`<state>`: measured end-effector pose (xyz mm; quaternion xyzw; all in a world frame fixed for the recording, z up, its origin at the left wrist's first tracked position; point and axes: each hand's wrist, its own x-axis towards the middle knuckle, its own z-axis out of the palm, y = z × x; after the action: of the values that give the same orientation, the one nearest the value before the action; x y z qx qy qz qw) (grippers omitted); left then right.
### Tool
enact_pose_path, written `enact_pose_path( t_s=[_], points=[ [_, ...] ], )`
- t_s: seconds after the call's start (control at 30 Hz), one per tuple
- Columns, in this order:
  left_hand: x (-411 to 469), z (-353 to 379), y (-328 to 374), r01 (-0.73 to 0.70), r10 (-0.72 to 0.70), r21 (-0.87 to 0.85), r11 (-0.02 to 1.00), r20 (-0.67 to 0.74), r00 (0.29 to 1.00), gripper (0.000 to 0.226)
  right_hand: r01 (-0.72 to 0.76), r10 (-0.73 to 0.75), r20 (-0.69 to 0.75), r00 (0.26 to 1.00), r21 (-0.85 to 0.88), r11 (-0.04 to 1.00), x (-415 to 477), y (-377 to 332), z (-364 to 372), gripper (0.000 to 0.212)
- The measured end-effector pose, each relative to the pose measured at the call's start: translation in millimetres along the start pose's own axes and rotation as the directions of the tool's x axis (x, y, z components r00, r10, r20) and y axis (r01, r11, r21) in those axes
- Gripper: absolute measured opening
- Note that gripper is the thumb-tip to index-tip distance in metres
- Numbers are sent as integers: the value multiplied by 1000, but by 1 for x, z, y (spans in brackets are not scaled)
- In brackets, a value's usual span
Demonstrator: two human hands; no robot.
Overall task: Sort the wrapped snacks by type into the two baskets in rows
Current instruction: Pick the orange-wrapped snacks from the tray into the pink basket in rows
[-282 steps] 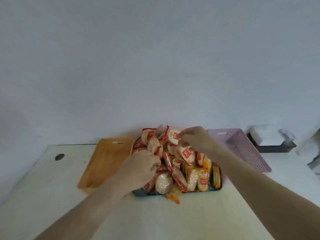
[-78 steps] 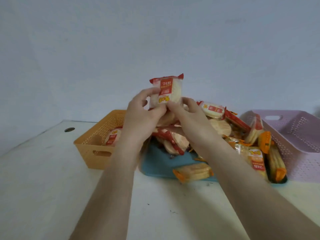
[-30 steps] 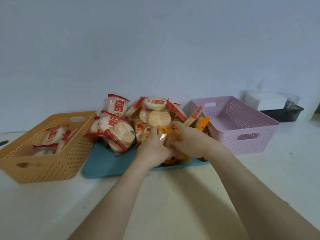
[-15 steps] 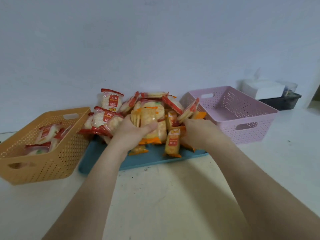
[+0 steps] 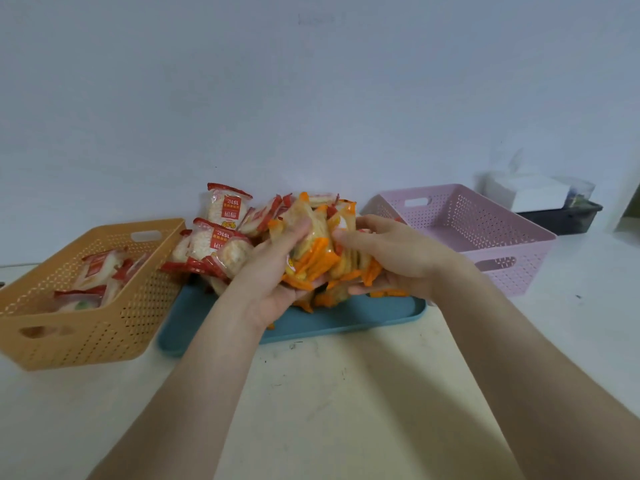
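White table (image 5: 346, 410), pale wall (image 5: 311, 98) behind

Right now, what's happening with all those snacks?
A person is sorting wrapped snacks. Both the left hand and right hand grip a bunch of orange-wrapped snacks above the blue tray. A few red-wrapped snacks already lie in the orange basket; more wait piled on the tray. None show in the pink basket.

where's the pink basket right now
In the head view the pink basket sits at the right, beside the right end of the blue tray and past the right hand, with a white box behind it.
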<state>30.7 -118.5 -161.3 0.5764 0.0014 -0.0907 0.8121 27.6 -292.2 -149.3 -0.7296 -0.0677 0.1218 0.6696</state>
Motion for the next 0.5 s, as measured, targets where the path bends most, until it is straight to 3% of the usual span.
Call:
enact_pose_path(
  t_s=[0.13,0.27,0.4,0.5],
  points=[
    [-8,17,12,-103,104,-76,992,14,995,34,208,-215,-173,961,-55,977,-5,-14,-2,52],
    [-10,47,22,-151,155,-118,981,24,988,39,349,-397,-313,863,-199,916,-17,-30,-22,58],
    [10,103,22,-195,195,4,981,-43,980,48,330,-529,-452,719,-448,831,-26,-36,-60,52],
    [37,137,13,-207,219,118,971,-104,970,64,259,-518,-439,734,-523,812,-37,-28,-91,51]
  ],
)
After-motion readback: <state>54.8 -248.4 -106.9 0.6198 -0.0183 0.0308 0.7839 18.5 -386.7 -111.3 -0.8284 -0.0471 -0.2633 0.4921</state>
